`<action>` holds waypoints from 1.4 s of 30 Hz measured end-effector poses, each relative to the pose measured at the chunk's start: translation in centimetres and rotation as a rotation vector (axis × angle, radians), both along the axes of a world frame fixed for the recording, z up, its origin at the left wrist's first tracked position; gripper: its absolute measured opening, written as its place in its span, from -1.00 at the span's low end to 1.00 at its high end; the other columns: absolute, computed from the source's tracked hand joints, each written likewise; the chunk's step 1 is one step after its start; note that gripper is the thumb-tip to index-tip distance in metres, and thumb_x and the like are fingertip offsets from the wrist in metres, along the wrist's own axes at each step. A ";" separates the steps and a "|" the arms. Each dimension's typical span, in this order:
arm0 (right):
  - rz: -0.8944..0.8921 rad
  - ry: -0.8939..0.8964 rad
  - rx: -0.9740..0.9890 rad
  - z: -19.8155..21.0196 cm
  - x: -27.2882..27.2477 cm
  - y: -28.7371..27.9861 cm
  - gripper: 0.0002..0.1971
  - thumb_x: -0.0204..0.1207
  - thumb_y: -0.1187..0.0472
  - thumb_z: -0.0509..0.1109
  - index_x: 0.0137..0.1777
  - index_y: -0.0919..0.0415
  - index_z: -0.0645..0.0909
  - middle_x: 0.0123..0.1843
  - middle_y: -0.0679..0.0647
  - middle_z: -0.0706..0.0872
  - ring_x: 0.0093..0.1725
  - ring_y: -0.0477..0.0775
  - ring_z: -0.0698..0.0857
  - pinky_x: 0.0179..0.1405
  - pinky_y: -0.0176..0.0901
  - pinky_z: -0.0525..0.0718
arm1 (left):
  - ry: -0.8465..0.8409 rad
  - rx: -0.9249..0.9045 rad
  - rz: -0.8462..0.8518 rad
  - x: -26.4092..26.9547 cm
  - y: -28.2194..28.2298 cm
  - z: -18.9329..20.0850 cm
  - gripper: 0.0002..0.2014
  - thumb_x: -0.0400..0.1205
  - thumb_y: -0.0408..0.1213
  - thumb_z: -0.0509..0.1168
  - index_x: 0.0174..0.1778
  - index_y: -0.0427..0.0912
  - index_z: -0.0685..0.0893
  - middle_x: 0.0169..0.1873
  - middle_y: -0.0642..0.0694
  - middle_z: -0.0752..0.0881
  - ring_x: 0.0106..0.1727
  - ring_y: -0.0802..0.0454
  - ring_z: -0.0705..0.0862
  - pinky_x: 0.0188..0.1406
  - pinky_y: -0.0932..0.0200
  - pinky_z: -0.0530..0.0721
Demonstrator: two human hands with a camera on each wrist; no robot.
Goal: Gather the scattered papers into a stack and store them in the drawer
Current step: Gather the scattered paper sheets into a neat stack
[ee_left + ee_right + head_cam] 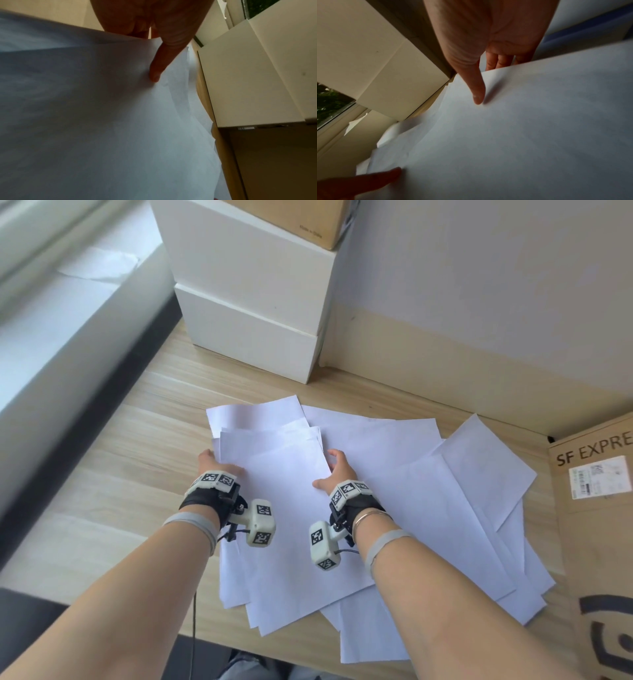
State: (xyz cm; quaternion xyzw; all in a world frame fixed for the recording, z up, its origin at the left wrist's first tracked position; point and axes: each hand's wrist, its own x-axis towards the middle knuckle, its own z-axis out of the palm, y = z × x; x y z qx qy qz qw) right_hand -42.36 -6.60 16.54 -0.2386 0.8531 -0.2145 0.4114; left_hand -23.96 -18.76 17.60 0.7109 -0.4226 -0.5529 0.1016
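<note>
Several white sheets lie fanned across the wooden desk (144, 446). A partly gathered bundle of papers (284, 508) sits at the left of the spread. My left hand (214, 462) pinches its left edge, thumb (155, 73) on top and fingers tucked under. At the bundle's right edge my right hand (330, 470) pinches it the same way, with the thumb (478, 94) on top and fingers (498, 60) beneath the sheets. More loose sheets (462, 491) spread out to the right, overlapping at odd angles. The white drawer unit (253, 337) stands at the back of the desk, its drawers closed.
A brown cardboard box (298, 220) sits on top of the drawer unit. A large printed shipping carton (596, 508) stands at the right, touching the loose sheets. A window sill (51, 320) runs along the left. The desk's front edge is just below the papers.
</note>
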 end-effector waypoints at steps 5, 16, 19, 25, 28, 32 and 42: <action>0.042 -0.015 0.041 -0.4 0.2 0.1 -0.17 0.36 0.31 0.52 0.60 0.11 0.20 0.47 0.13 0.55 0.43 0.14 0.56 0.46 -0.07 0.48 | 0.095 0.011 -0.073 1.1 0.4 -0.6 -0.54 0.44 -0.39 0.46 0.28 -0.34 0.62 -0.03 -0.21 0.68 -0.07 -0.13 0.63 -0.07 0.10 0.56; 0.036 0.100 0.131 1.5 0.9 0.3 -0.15 0.41 0.05 0.50 0.63 0.09 0.13 0.59 0.16 0.32 0.57 0.25 0.32 0.54 -0.01 0.32 | 0.164 -0.227 -0.223 1.1 0.5 4.5 -0.67 0.48 -0.50 0.39 0.18 -0.42 0.64 -0.08 -0.21 0.64 -0.06 -0.07 0.61 -0.22 0.15 0.55; -0.069 -0.067 -0.073 2.8 1.1 0.4 -0.18 0.39 0.17 0.55 0.59 0.22 0.22 0.54 0.14 0.46 0.52 0.12 0.47 0.54 -0.08 0.38 | 0.215 -0.273 -0.273 1.2 -0.2 6.3 -0.81 0.45 -0.47 0.42 -0.03 -0.40 0.70 -0.21 -0.27 0.71 -0.17 -0.12 0.70 -0.24 0.14 0.67; -0.165 -0.093 -0.371 7.0 -0.1 1.2 -0.63 0.46 0.35 0.49 0.26 0.42 0.61 0.22 0.30 0.72 0.16 0.09 0.71 -0.02 -0.48 0.60 | 0.398 -0.370 -0.348 0.3 -1.0 10.1 -0.76 0.45 -0.53 0.43 -0.27 -0.06 0.63 -0.62 0.25 0.74 -0.57 0.36 0.70 -0.47 0.42 0.70; -0.272 -0.077 -0.511 9.7 -1.3 1.8 -0.79 0.49 0.41 0.44 0.10 0.47 0.65 0.10 0.35 0.76 -0.19 -0.17 0.71 -0.35 -0.56 0.58 | 0.481 -0.435 -0.325 -0.7 -0.8 11.5 -0.76 0.42 -0.51 0.46 -0.27 -0.04 0.66 -0.56 0.26 0.77 -0.50 0.37 0.73 -0.34 0.36 0.74; -0.399 -0.021 -0.611 13.0 -3.0 2.4 -0.64 0.47 0.26 0.49 -0.11 0.65 0.56 -0.08 0.52 0.72 -0.24 -0.06 0.51 -0.18 -0.26 0.47 | 0.549 -0.469 -0.344 -2.4 0.3 12.7 -0.80 0.45 -0.48 0.44 -0.27 -0.05 0.66 -0.54 0.26 0.78 -0.30 0.11 0.74 -0.11 0.18 0.71; -0.438 -0.078 -0.714 18.2 -3.2 5.1 -0.76 0.36 0.30 0.58 -0.17 0.10 0.54 -0.02 0.05 0.67 -0.03 0.02 0.64 0.07 -0.26 0.53 | 0.650 -0.553 -0.337 -4.9 2.3 14.7 -0.68 0.37 -0.33 0.54 0.02 -0.21 0.70 -0.12 -0.05 0.76 -0.10 0.08 0.75 0.13 0.04 0.66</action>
